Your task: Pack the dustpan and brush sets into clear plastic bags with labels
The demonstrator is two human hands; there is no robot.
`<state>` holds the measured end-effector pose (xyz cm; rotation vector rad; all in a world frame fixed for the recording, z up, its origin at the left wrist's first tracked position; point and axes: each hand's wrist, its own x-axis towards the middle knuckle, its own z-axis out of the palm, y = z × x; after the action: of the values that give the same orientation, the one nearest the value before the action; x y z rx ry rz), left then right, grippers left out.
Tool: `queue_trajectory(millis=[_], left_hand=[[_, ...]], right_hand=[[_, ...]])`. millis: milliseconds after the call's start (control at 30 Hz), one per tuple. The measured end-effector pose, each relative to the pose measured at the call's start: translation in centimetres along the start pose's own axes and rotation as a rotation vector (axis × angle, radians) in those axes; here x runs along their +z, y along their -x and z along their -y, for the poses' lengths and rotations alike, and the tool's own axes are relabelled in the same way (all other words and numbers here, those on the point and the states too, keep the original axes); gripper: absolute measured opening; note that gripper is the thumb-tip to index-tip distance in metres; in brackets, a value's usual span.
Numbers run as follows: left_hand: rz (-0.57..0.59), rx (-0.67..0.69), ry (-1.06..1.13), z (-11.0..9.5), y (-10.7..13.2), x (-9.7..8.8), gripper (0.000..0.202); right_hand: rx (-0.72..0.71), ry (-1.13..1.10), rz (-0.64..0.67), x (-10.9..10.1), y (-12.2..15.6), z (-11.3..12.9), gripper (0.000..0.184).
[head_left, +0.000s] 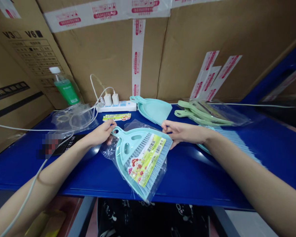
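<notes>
A light-blue dustpan and brush set (125, 148), in a clear plastic bag with a yellow-green label card (148, 161), is held tilted above the front of the blue table. Near its looped handle end, my left hand (104, 132) pinches the set and its bag. On the opposite side, my right hand (179, 131) has its fingers closed on the upper right corner. A loose light-blue dustpan (156, 110) lies behind the set. Partly hidden under my right forearm is a light-blue brush (233, 140) with pale bristles.
Bagged green dustpan sets (204, 113) lie at back right. A power strip (124, 106) with plugged-in chargers, a folded label card (117, 117), crumpled plastic bags (75, 117) and a green-labelled bottle (66, 87) stand at back left. A phone (66, 144) and white cable lie left; cardboard boxes (103, 52) wall the back.
</notes>
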<state>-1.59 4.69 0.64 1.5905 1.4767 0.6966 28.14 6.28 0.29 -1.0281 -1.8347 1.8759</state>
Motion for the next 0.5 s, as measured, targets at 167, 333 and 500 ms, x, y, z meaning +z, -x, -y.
queue_trajectory(millis=[167,333,500], left_hand=[[-0.055,-0.053,0.007,0.1,-0.1,0.0,0.016],[-0.083,-0.055,0.040,0.4,-0.2,0.0,0.013],[-0.107,-0.091,0.065,-0.1,-0.3,0.2,0.015]], right_hand=[[-0.028,-0.293,-0.093,0.0,-0.6,-0.2,0.026],[0.031,-0.440,-0.207,0.1,-1.3,-0.3,0.023],[-0.008,-0.359,-0.155,0.2,-1.2,-0.6,0.061]])
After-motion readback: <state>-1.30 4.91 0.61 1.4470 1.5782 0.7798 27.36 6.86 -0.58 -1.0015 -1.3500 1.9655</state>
